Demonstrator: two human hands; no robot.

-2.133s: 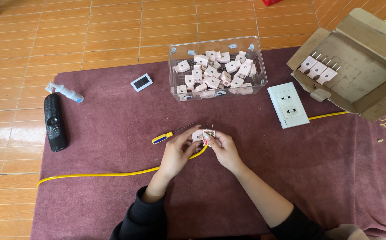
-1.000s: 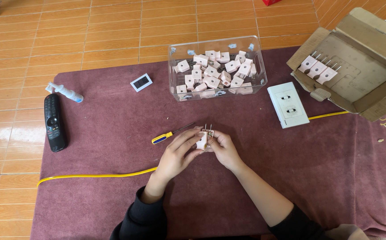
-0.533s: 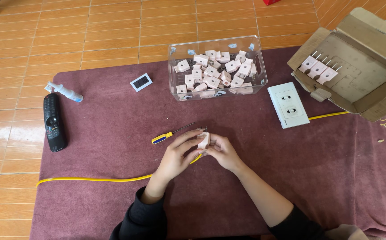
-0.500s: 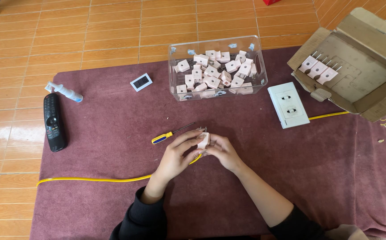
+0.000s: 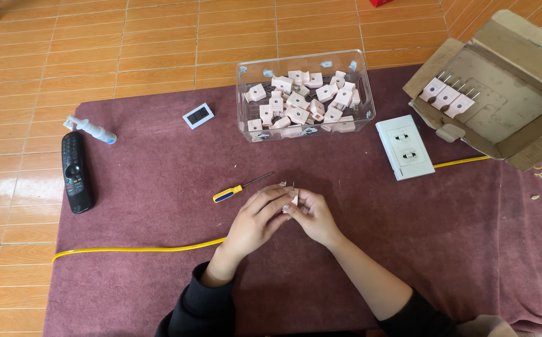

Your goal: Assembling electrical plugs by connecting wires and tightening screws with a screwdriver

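Over maroon cloth (image 5: 158, 187), hands (image 5: 286, 215) cupping plug (image 5: 292, 196)

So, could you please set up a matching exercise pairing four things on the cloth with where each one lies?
Things:
1. screwdriver
2. remote control
3. wall socket
4. pink plugs

Places:
A. inside the clear plastic box
B. at the far left edge of the cloth
C. between the clear box and the cardboard box
D. just left of the hands

Pairs: 1-D, 2-B, 3-C, 4-A
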